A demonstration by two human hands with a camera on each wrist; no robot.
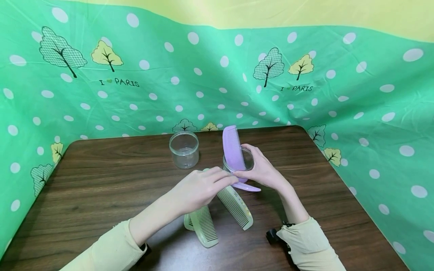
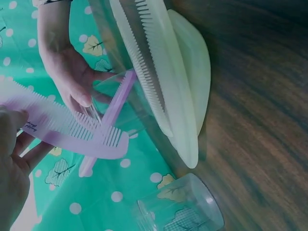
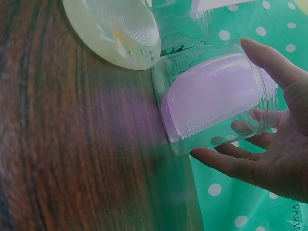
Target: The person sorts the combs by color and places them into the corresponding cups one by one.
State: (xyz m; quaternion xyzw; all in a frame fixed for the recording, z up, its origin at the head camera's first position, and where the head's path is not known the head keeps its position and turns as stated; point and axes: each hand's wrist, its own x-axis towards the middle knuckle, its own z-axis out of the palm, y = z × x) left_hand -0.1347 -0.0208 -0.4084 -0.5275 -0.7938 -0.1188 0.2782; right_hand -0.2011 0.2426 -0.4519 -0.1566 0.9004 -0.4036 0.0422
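Pinching lilac comb [image 1: 249,186] in left hand [image 1: 203,188], just in front of right jar [image 1: 249,161]: thumb on one face, fingers behind, comb lying nearly flat, small dark lettering on it. Contact between this comb and jar: can't tell.

Right jar is clear, set toward the back edge of the table [image 1: 101,195], nearer the back right corner than the back left one. In it, upright lilac comb [image 1: 233,148] leans, upper part well above the rim, teeth toward the right side. Whether another comb is in there too, can't tell.

Right hand [image 1: 266,173] grips right jar near the rim, thumb on one side, fingers spread around the other, partly open to the jar's width.

Left jar [image 1: 184,156], also clear, stands by the middle of the back edge, well apart from right jar; wood and cloth print show through.

Pale green combs lie in front of the jars: middle green comb [image 1: 205,226] overlaps left green comb [image 1: 188,222]; right green comb [image 1: 236,208], with a floral-looking print, angles toward the table's right edge. Left forearm passes over their far ends.

Polka-dot cloth [image 1: 203,86] hangs behind the back edge.
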